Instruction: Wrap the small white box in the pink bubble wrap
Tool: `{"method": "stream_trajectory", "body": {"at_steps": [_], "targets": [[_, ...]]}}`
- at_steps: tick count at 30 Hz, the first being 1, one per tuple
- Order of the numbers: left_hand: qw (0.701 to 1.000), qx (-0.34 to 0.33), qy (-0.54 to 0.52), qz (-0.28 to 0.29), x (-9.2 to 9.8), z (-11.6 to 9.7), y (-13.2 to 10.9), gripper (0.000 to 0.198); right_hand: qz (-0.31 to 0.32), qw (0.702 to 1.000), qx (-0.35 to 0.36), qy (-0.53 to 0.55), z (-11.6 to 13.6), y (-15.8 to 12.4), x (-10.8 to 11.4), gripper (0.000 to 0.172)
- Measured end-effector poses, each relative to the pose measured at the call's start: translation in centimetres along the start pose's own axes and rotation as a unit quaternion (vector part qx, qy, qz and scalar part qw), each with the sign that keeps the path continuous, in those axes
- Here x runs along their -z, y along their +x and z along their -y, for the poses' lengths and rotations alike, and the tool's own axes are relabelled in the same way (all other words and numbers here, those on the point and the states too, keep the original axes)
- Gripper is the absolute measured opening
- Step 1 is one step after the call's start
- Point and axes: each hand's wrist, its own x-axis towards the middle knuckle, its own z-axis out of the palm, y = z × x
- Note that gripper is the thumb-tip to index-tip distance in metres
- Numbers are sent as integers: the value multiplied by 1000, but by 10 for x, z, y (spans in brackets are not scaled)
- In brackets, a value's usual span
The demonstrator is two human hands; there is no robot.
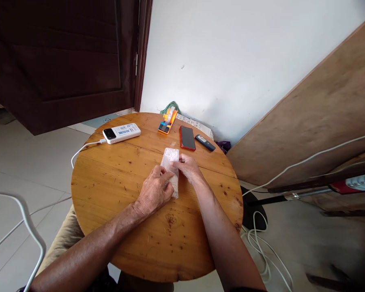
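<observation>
A narrow whitish packet that looks like bubble wrap [171, 155] lies lengthwise on the round wooden table [109, 178]; what it may contain is hidden. My left hand [156, 187] is closed at its lower left part, thumb and fingers bent onto the wrap. On the upper right edge, my right hand [188, 167] pinches the same wrap between thumb and fingers. Just beyond the packet's far end, a small clear strip like tape [172, 144] lies on the wood.
Toward the back stand an orange tape dispenser [168, 121], a red-edged phone [187, 138] and a dark handheld device [205, 142]. A white power bank [121, 133] with a cable sits back left. A wall [219, 61] rises behind the table; a dark door [79, 61] is left.
</observation>
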Motion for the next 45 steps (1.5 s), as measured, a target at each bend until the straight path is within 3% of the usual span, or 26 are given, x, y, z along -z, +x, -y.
{"method": "stream_trajectory", "body": {"at_steps": [6,11,17,20,22,25,29,31,35,37,39,42,45], "targets": [[1000,7,-11,-6,0,1,0,33,-17,999,21,24,0,-3,-5,24],[999,12,-35,-21,-2,4,0,33,23,997,55,46,20,-20,-1,24],[998,36,-51,-18,0,2,0,33,78,983,115,-118,45,-57,12,9],[994,85,-57,-26,2,1,0,35,74,967,165,-177,44,-72,14,8],[992,99,-67,-41,3,2,2,46,67,959,198,-192,39,-81,13,7],[993,56,-87,-48,5,7,5,56,64,950,223,-207,29,-94,11,12],[993,-21,-117,-16,5,14,8,21,51,936,261,-231,14,-112,9,15],[990,-39,-139,6,7,17,8,14,48,923,297,-239,7,-118,9,15],[977,-52,-182,101,26,16,5,14,46,896,347,-275,-7,-121,8,30],[967,-63,-187,162,37,14,3,24,36,886,355,-295,-13,-119,7,31],[962,-83,-181,187,42,13,2,33,25,886,354,-298,-16,-116,6,32],[967,-107,-170,157,36,16,2,39,13,900,345,-265,-15,-108,5,31],[977,-83,-173,94,26,20,5,39,5,927,308,-216,-5,-101,6,24]]}}
